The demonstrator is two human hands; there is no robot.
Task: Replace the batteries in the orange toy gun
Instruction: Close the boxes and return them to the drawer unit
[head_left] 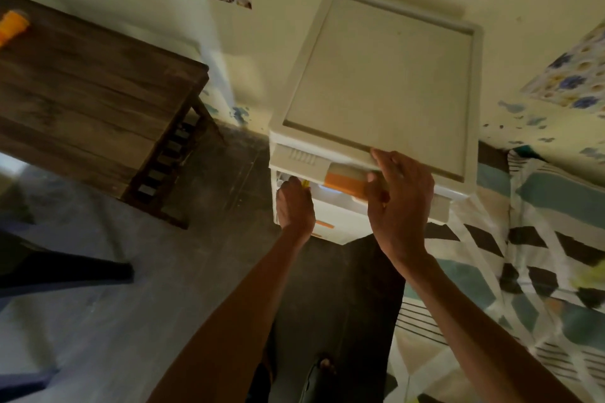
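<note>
Head view, looking down past two bare forearms at a white plastic drawer unit set against the wall, between a dark wooden desk and a patterned bed. Judged to be the fetching step: searching the top drawer, presumably for fresh cells or a tool, with no part of the swap itself begun yet.

Right grip: thumb pressed on the orange handle, one finger laid up on the unit's top rim, remaining fingers hidden behind the back of the hand. Cannot tell whether clasped round the handle or merely bracing.

Left grip: reaching into the drawer gap, fingertips out of sight inside. Yellow sliver showing just beside them, identity unclear. Cannot tell whether closed on anything.

To do this well:
- Draw the drawer further out before groping, to bring the contents into sight.
- Pull level and gently, bracing the top; probably light plastic, likely to slide or tip.
- Pinch firmly and lift straight out.
- Check size and count before pushing the drawer home.

Orange toy gun: well apart from both grips, lying on the desk at the far left edge. Only a stubby orange end in view, blurred; battery cover not visible.
</note>
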